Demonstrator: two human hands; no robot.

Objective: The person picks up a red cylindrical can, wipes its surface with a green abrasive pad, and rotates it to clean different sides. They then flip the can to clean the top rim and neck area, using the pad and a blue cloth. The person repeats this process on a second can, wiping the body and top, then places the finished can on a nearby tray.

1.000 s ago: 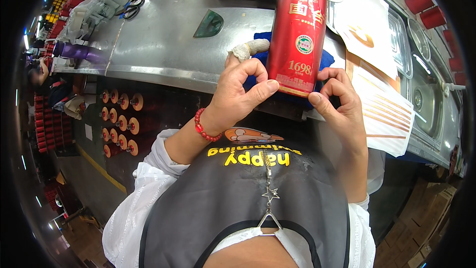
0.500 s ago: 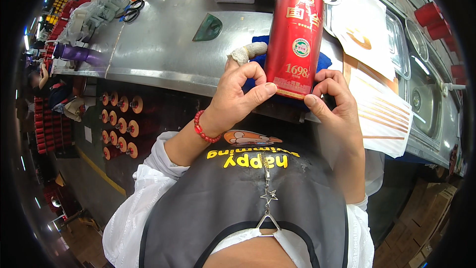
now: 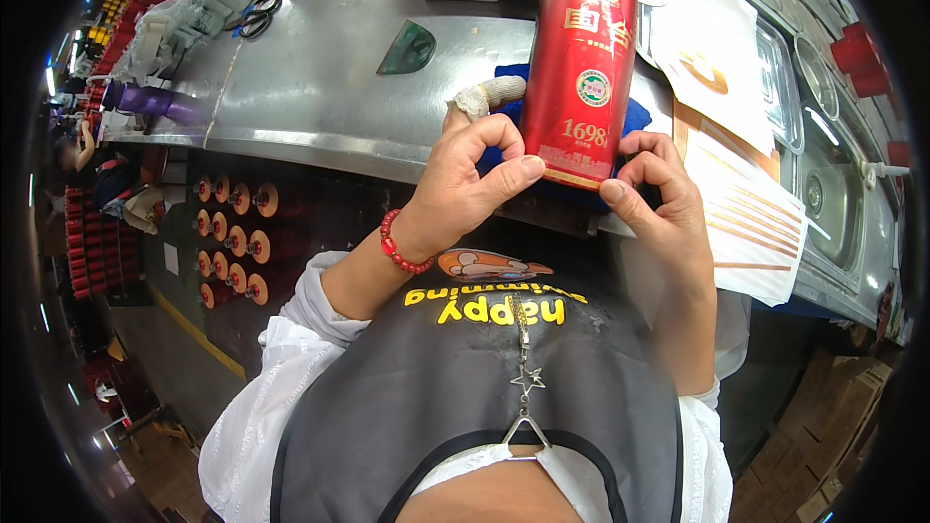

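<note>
A red bottle (image 3: 581,77) with gold and white print and a round green-and-white emblem lies on a blue cloth (image 3: 635,118), its neck pointing away from me. My left hand (image 3: 475,160) grips its lower left corner with a bent thumb and forefinger. Another finger of that hand, in a whitish fabric finger cover (image 3: 489,95), reaches along the bottle's left side. At the lower right corner my right hand (image 3: 664,189) pinches the base edge, its fingers curled. The bottle hides part of the fingertips on both sides.
A steel worktop (image 3: 320,68) carries a dark green glassy piece (image 3: 407,48), black scissors (image 3: 260,16) and a purple bottle (image 3: 150,102). White sheets with gold strips (image 3: 746,223) lie at the right, by a steel sink (image 3: 833,199). Red bottles (image 3: 232,242) stand low at the left.
Little differs. The bottle and both hands sit a touch farther right in the picture, with the grip the same.
</note>
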